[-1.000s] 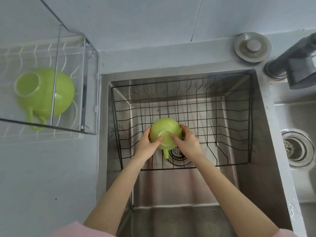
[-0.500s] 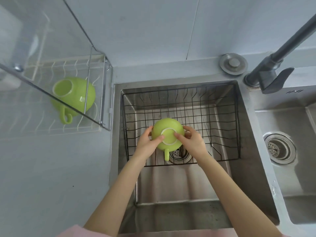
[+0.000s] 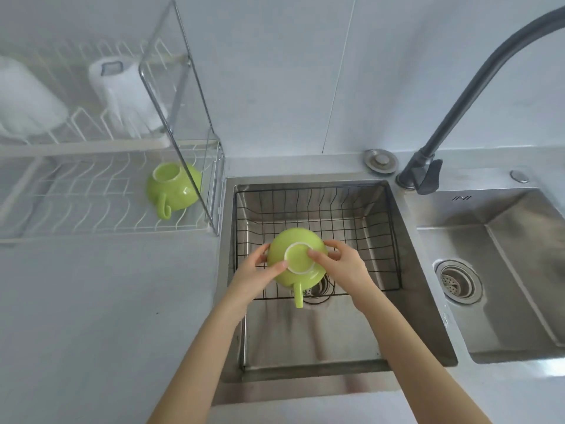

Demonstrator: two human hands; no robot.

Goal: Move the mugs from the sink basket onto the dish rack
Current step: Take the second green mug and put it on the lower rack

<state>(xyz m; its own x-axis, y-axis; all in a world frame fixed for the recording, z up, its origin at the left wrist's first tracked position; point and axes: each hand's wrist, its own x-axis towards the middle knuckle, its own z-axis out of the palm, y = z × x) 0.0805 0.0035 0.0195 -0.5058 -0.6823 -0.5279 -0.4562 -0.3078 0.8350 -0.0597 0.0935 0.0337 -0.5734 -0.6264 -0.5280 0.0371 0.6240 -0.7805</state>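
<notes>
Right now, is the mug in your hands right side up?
No, the held mug is upside down, its white-ringed base facing the camera and handle pointing toward the person.

View tilted upward since a second ago — more wall, the dish rack's (image 3: 91, 191) upper tier and the faucet's (image 3: 477, 87) arched neck now in frame. Green mug (image 3: 296, 258), clasped upside down between left hand (image 3: 260, 270) and right hand (image 3: 345, 267), raised higher above the sink basket (image 3: 367, 215) floor, handle now past the front wire. Second sink bowl (image 3: 504, 270) fully in sight — earlier only its drain.
</notes>
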